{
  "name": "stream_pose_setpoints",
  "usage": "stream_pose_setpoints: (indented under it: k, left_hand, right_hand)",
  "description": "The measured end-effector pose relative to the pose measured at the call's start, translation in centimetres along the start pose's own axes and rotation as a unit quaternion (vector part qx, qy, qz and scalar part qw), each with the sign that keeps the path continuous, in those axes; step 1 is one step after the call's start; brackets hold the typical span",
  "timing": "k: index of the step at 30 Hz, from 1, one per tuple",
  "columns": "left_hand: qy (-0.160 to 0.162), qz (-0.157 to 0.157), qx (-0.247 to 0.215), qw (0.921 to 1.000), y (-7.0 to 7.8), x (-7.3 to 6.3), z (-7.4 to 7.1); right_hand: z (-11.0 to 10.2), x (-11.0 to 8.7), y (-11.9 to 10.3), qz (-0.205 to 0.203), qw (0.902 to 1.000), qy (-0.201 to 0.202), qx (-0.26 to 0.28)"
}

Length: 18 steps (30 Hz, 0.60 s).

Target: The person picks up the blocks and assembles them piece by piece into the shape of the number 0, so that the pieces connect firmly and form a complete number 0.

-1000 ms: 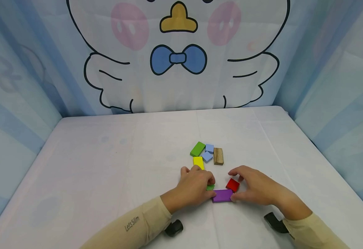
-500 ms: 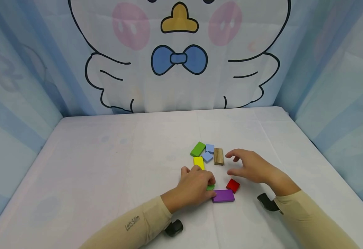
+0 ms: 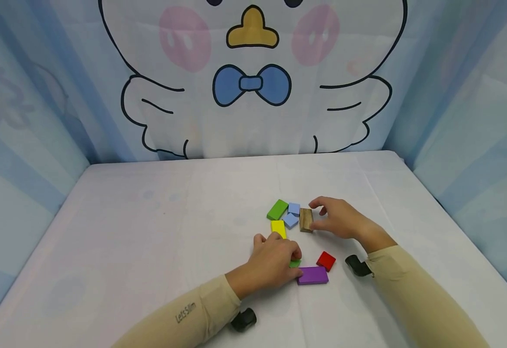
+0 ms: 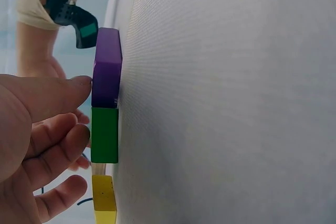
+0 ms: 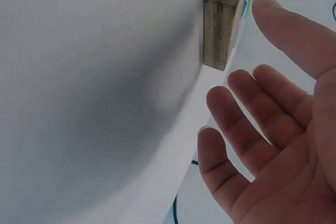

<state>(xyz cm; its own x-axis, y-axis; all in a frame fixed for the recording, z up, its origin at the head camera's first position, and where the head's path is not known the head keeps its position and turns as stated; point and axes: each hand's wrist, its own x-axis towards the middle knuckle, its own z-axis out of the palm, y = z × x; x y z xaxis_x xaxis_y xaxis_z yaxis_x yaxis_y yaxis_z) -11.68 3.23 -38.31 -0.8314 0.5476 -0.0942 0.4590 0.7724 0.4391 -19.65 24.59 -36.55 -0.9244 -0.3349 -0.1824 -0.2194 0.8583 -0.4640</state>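
Note:
My left hand lies low over the near blocks, its thumb at the left end of a purple block. Under its loosely bent fingers is a green block, mostly hidden in the head view; in the left wrist view the fingertips are right at its face. A yellow block lies just beyond those fingers. My right hand is spread beside a brown wooden block, thumb near its near right corner. In the right wrist view its fingers are apart, with nothing between them and the thumb.
A red block sits at the purple block's far right corner. Two light blue blocks and another green block lie left of the wooden one. All rest on a white-covered table, with a printed curtain behind.
My right hand has left the purple and red blocks and moved away from me to the wooden block. My left hand has stayed in place; the blocks look unmoved.

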Motion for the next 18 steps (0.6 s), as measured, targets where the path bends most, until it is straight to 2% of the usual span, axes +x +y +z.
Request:
stream_pose_setpoints:
  k: [9, 18]
  left_hand:
    - [0.004, 0.005, 0.004, 1.0, -0.05, -0.08, 0.01]
    - [0.006, 0.006, 0.003, 1.0, -0.04, -0.05, 0.02]
  right_hand:
    - [0.35, 0.98, 0.31, 0.011, 0.9998, -0.014, -0.005]
    - [0.24, 0.87, 0.06, 0.02, 0.9995, -0.019, -0.018]
